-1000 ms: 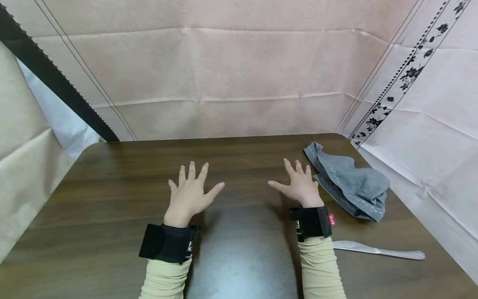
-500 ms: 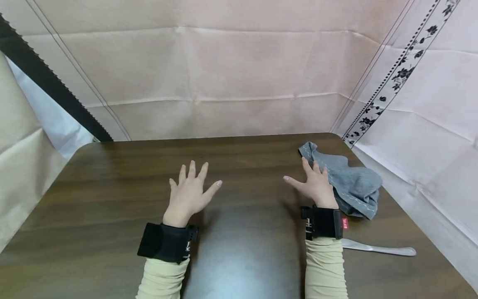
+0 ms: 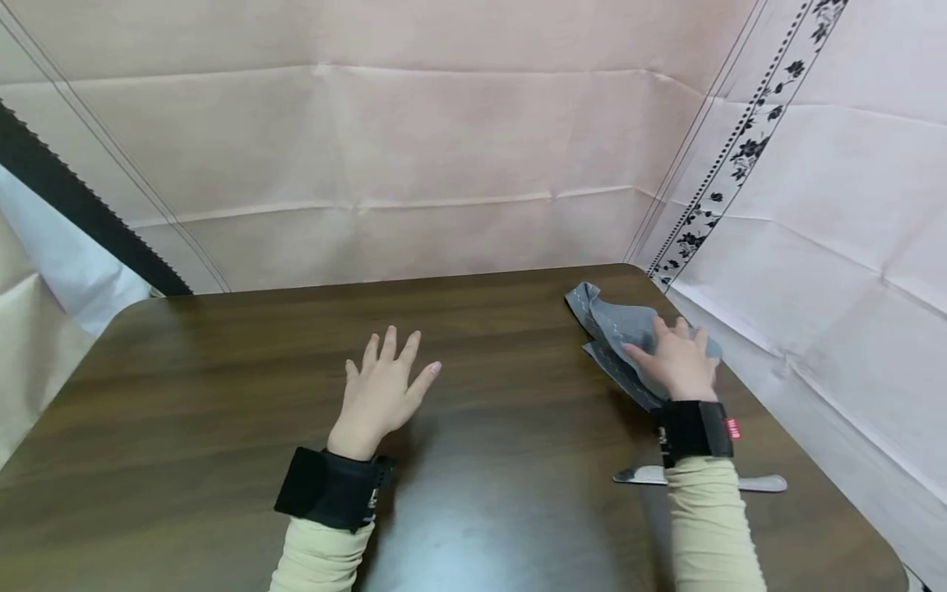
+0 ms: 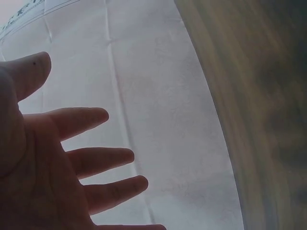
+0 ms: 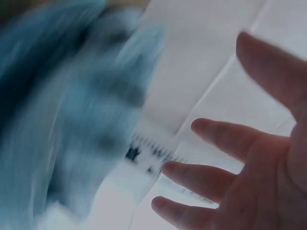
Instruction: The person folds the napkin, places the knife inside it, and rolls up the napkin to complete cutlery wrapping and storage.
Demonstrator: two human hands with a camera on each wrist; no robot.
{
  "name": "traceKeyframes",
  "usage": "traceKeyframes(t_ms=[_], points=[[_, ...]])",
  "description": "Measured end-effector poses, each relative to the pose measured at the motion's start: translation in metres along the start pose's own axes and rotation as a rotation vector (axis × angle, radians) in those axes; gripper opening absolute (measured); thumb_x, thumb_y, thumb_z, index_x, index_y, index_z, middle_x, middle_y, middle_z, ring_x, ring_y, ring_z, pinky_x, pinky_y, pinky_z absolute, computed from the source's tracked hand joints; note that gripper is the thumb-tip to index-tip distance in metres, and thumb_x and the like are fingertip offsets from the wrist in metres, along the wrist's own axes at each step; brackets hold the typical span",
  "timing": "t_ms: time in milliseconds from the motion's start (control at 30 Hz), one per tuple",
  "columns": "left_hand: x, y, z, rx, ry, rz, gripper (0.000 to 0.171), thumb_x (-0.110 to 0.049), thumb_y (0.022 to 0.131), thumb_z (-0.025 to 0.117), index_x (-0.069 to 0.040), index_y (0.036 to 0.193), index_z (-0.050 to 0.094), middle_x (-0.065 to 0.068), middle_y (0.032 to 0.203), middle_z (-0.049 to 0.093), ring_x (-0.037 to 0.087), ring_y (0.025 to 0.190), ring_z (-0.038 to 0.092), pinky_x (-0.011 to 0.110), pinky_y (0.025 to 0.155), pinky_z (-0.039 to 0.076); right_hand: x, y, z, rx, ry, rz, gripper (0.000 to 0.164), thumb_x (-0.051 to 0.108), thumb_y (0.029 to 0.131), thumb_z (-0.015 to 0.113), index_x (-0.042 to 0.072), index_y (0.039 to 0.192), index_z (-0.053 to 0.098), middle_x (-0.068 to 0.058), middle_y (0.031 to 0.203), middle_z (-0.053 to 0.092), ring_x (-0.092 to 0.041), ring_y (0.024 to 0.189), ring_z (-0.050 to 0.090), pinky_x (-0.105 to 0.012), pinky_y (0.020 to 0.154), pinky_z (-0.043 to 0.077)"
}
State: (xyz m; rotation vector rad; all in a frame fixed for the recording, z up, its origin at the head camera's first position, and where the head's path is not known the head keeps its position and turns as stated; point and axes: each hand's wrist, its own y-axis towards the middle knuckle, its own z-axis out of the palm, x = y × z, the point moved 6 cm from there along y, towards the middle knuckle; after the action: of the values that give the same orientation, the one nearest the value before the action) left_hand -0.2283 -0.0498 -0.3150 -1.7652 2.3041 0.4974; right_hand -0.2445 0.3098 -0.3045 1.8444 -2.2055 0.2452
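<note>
A crumpled blue-grey cloth (image 3: 617,325) with pale stitching along its edges lies at the table's far right. Over it in the head view is my right hand (image 3: 681,362), fingers spread; the right wrist view shows the cloth (image 5: 91,105) apart from the extended fingers (image 5: 220,136). Part of the cloth is hidden behind the hand. My left hand (image 3: 379,399) hovers above the left-middle of the table, fingers spread and holding nothing. In the left wrist view the left hand (image 4: 53,158) shows its bare palm.
A table knife (image 3: 762,483) lies on the brown wooden table (image 3: 481,395), partly covered by my right forearm. Pale creased sheeting (image 3: 444,148) hangs behind the table, with a floral-bordered sheet (image 3: 829,214) along the right side.
My right hand has moved right, from beside the cloth to over it. The left hand keeps its spread pose. The head view has shifted to the right, and more of the knife's blade shows.
</note>
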Motion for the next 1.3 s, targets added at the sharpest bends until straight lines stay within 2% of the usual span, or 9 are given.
traceKeyframes(t_ms=[167,333,467,567,700,800,933,1133,1300], points=[[0.008,-0.004,-0.006,-0.004,-0.009,-0.005,0.062,-0.048,0.095,0.034,-0.009,0.143,0.029,0.026,0.146,0.017,0.046,0.132,0.011,0.071,0.092,0.015,-0.028,0.014,-0.008,-0.009,-0.076,0.036,0.069,0.042,0.09,0.05,-0.006,0.136,0.03,-0.036,0.134,0.027,-0.057,0.122,0.016,-0.069,0.088,0.021],[0.012,-0.006,-0.007,0.005,-0.014,-0.007,0.062,-0.047,0.096,0.034,-0.008,0.143,0.028,0.027,0.145,0.016,0.047,0.131,0.011,0.071,0.091,0.015,-0.034,0.022,-0.01,-0.078,-0.128,-0.044,0.065,0.037,0.086,0.057,-0.01,0.128,0.04,-0.035,0.121,0.045,-0.054,0.109,0.038,-0.058,0.091,0.028],[0.01,-0.005,-0.006,0.008,-0.021,0.003,0.062,-0.047,0.096,0.033,-0.008,0.143,0.028,0.028,0.145,0.016,0.047,0.131,0.011,0.072,0.09,0.015,-0.035,0.026,-0.009,-0.082,-0.127,-0.07,0.071,0.04,0.081,0.062,-0.012,0.126,0.042,-0.036,0.116,0.048,-0.051,0.105,0.043,-0.056,0.088,0.033],[0.008,-0.004,-0.004,0.011,-0.023,0.011,0.062,-0.048,0.096,0.033,-0.008,0.143,0.028,0.027,0.145,0.016,0.047,0.131,0.011,0.071,0.09,0.015,-0.037,0.032,-0.004,-0.014,-0.105,-0.039,0.081,0.045,0.08,0.063,-0.009,0.132,0.035,-0.039,0.119,0.042,-0.05,0.106,0.041,-0.055,0.085,0.036],[0.007,-0.003,-0.003,0.015,-0.023,0.009,0.061,-0.047,0.096,0.032,-0.008,0.143,0.029,0.027,0.145,0.016,0.047,0.131,0.011,0.071,0.091,0.015,-0.036,0.043,0.014,0.149,-0.081,0.001,0.09,0.049,0.08,0.062,-0.005,0.14,0.022,-0.042,0.126,0.027,-0.057,0.11,0.031,-0.061,0.086,0.032],[0.008,-0.004,-0.003,0.019,-0.029,0.007,0.061,-0.047,0.096,0.033,-0.008,0.143,0.028,0.027,0.145,0.015,0.047,0.132,0.011,0.071,0.091,0.015,-0.035,0.049,0.03,0.261,-0.081,0.037,0.09,0.048,0.081,0.061,-0.003,0.141,0.018,-0.043,0.13,0.017,-0.064,0.113,0.021,-0.067,0.088,0.025],[0.009,-0.004,-0.004,0.021,-0.028,0.001,0.061,-0.047,0.096,0.033,-0.008,0.143,0.028,0.027,0.145,0.015,0.046,0.132,0.011,0.071,0.091,0.015,-0.036,0.052,0.045,0.316,-0.083,0.066,0.085,0.041,0.08,0.063,-0.001,0.141,0.021,-0.043,0.131,0.014,-0.068,0.112,0.016,-0.069,0.088,0.023],[0.01,-0.003,-0.006,0.03,-0.029,0.0,0.062,-0.048,0.096,0.033,-0.009,0.143,0.028,0.026,0.146,0.014,0.045,0.132,0.01,0.071,0.092,0.015,-0.04,0.055,0.05,0.279,-0.053,0.056,0.076,0.026,0.077,0.068,-0.001,0.137,0.03,-0.042,0.125,0.021,-0.064,0.105,0.025,-0.066,0.081,0.032],[0.014,-0.005,-0.01,0.021,-0.034,-0.003,0.061,-0.047,0.096,0.035,-0.009,0.143,0.029,0.025,0.147,0.014,0.044,0.133,0.01,0.07,0.092,0.014,-0.048,0.063,0.054,0.161,-0.059,-0.011,0.057,0.014,0.073,0.066,-0.001,0.125,0.046,-0.037,0.11,0.033,-0.055,0.087,0.038,-0.059,0.069,0.04]])
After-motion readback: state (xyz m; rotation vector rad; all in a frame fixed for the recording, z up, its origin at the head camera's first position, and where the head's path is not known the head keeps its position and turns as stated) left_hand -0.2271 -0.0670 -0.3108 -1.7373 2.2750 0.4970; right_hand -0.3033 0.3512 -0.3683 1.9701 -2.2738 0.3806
